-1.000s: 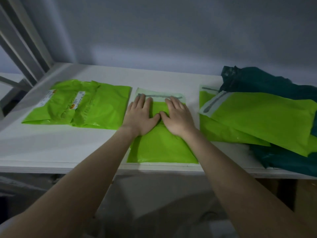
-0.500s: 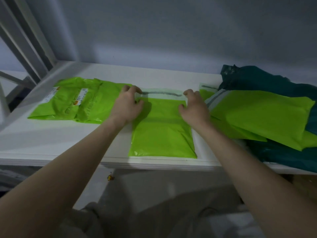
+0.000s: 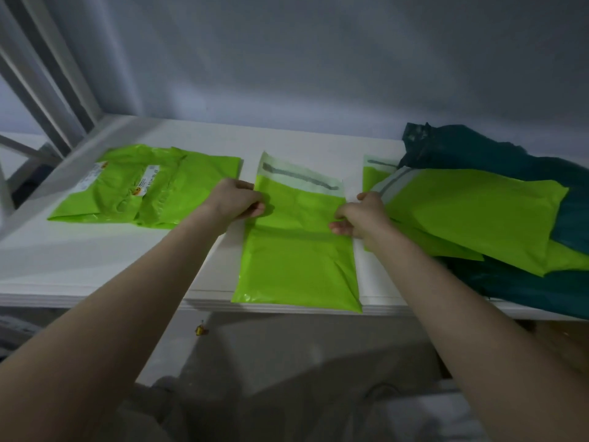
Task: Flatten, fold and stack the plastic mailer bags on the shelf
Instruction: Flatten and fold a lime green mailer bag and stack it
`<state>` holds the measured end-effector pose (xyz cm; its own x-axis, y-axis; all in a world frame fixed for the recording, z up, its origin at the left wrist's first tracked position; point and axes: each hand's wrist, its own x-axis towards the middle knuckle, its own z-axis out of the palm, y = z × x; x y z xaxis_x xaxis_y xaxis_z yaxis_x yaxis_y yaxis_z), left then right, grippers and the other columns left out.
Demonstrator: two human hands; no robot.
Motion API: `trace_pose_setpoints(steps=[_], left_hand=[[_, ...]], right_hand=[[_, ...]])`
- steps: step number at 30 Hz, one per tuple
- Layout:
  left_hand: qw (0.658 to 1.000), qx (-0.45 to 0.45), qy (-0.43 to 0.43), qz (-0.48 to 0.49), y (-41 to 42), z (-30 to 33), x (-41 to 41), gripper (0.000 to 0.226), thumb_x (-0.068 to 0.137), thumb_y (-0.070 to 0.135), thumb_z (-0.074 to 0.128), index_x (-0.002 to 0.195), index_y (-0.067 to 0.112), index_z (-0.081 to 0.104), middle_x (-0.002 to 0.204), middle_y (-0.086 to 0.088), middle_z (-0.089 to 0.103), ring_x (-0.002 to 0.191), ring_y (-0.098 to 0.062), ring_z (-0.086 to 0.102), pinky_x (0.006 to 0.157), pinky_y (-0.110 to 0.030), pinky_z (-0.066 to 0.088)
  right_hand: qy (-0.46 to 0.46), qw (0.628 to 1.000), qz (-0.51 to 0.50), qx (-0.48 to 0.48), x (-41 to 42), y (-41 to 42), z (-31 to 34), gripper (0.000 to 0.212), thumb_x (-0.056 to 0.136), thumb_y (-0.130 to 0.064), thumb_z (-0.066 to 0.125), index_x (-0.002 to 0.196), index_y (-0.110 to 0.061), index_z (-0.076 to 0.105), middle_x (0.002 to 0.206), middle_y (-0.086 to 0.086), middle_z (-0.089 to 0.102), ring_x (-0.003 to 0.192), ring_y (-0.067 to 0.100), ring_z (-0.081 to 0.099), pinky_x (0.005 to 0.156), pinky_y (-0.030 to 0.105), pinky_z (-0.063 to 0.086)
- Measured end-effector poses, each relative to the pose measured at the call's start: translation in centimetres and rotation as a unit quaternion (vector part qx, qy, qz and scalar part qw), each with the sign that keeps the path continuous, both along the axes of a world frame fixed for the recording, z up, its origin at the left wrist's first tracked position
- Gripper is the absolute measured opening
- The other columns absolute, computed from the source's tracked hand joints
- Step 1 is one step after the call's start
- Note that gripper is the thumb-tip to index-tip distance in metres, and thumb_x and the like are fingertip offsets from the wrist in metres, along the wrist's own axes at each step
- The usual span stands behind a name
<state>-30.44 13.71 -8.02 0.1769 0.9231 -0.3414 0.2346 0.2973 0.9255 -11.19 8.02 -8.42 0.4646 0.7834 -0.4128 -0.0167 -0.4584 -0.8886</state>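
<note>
A lime-green mailer bag (image 3: 296,260) lies lengthwise on the white shelf (image 3: 95,266), its pale flap with a grey adhesive strip at the far end. My left hand (image 3: 237,200) pinches its left edge just below the flap. My right hand (image 3: 361,216) pinches the right edge at the same height. The far part of the bag is lifted off the shelf between them. A stack of folded green mailers (image 3: 143,186) with shipping labels lies to the left.
On the right sits a loose heap of green mailers (image 3: 471,218) over dark teal bags (image 3: 497,157). A grey wall stands behind the shelf, and a white frame post (image 3: 60,100) rises at the far left. The shelf's front edge runs under the bag's near end.
Both hands left the middle of the bag, where they pressed flat, spread to its side edges and took hold. The flap end has risen off the shelf.
</note>
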Motion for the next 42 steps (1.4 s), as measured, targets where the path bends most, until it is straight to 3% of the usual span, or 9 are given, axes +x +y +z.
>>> trace_pose_setpoints(steps=[8,13,15,19,24,27,30,36,42], left_hand=[[0.996,0.008,-0.089,0.018,0.1,0.7,0.3,0.012,0.092,0.013,0.052,0.082,0.018,0.048,0.077,-0.002,0.054,0.058,-0.007,0.064,0.055,-0.021,0.055],[0.985,-0.032,-0.157,0.058,0.3,0.8,0.4,0.008,0.092,0.016,0.048,0.086,0.021,0.047,0.080,0.001,0.049,0.072,-0.015,0.066,0.070,-0.027,0.052],[0.979,-0.043,-0.183,0.073,0.3,0.9,0.4,0.011,0.092,0.015,0.047,0.082,0.020,0.047,0.082,0.000,0.047,0.075,-0.018,0.063,0.080,-0.032,0.050],[0.971,-0.066,-0.207,0.101,0.7,0.7,0.0,0.012,0.089,0.013,0.043,0.078,0.017,0.043,0.084,-0.003,0.044,0.074,-0.018,0.058,0.080,-0.031,0.049],[0.960,-0.105,-0.244,0.088,0.8,1.1,-0.4,0.019,0.089,0.018,0.028,0.079,0.016,0.044,0.084,-0.002,0.055,0.073,-0.022,0.058,0.076,-0.029,0.047],[0.975,-0.083,-0.195,0.063,0.8,1.1,-0.6,0.025,0.092,0.030,0.039,0.077,0.014,0.051,0.072,-0.002,0.052,0.064,-0.016,0.051,0.062,-0.025,0.045],[0.993,-0.035,-0.112,0.009,0.7,0.6,-0.9,0.015,0.088,0.014,0.054,0.073,0.013,0.055,0.069,-0.002,0.049,0.060,-0.014,0.049,0.054,-0.020,0.045],[0.997,0.046,0.024,-0.053,0.4,0.4,-1.3,0.030,0.079,-0.003,0.063,0.099,0.014,0.049,0.085,-0.001,0.054,0.073,-0.012,0.052,0.061,-0.016,0.044],[0.983,0.109,0.143,-0.041,0.3,0.2,-1.6,0.047,0.078,0.012,0.070,0.118,0.013,0.047,0.114,-0.003,0.049,0.095,-0.017,0.049,0.067,-0.022,0.042]], right_hand=[[-0.106,0.994,0.008,0.012,0.6,0.4,0.1,0.026,0.085,0.003,0.056,0.065,-0.009,0.046,0.059,0.010,0.046,0.036,0.018,0.048,0.032,0.021,0.043],[0.052,0.997,0.014,-0.061,-0.2,-0.3,1.4,0.035,0.101,-0.033,0.023,0.097,-0.004,0.043,0.076,0.019,0.059,0.027,0.024,0.054,0.032,0.023,0.045],[0.089,0.994,0.011,-0.060,-0.2,-0.4,1.6,0.047,0.101,-0.040,0.014,0.089,-0.005,0.044,0.094,0.025,0.063,0.033,0.025,0.057,0.041,0.024,0.048],[0.198,0.980,-0.017,0.010,-0.1,-0.4,1.8,0.054,0.101,-0.045,0.015,0.085,-0.005,0.047,0.116,0.030,0.059,0.038,0.027,0.062,0.055,0.032,0.052],[0.270,0.961,-0.030,0.059,0.3,0.0,1.8,0.050,0.099,-0.050,0.018,0.127,-0.014,0.039,0.117,0.025,0.061,0.051,0.031,0.067,0.054,0.035,0.054],[0.265,0.961,-0.039,0.065,0.3,0.1,1.9,0.042,0.099,-0.052,0.020,0.123,-0.022,0.036,0.100,0.020,0.063,0.050,0.033,0.066,0.056,0.037,0.052],[0.220,0.975,-0.012,0.034,0.4,0.1,1.8,0.044,0.098,-0.051,0.024,0.105,-0.016,0.050,0.088,0.014,0.059,0.060,0.031,0.063,0.055,0.040,0.054],[0.073,0.995,0.067,-0.025,-0.6,-0.2,1.3,0.016,0.083,-0.024,0.066,0.078,-0.015,0.055,0.073,0.006,0.053,0.058,0.018,0.052,0.050,0.021,0.043],[-0.010,0.997,0.073,0.007,-0.8,-0.5,0.8,0.024,0.075,0.000,0.071,0.077,-0.017,0.055,0.070,0.003,0.056,0.059,0.014,0.054,0.046,0.018,0.042]])
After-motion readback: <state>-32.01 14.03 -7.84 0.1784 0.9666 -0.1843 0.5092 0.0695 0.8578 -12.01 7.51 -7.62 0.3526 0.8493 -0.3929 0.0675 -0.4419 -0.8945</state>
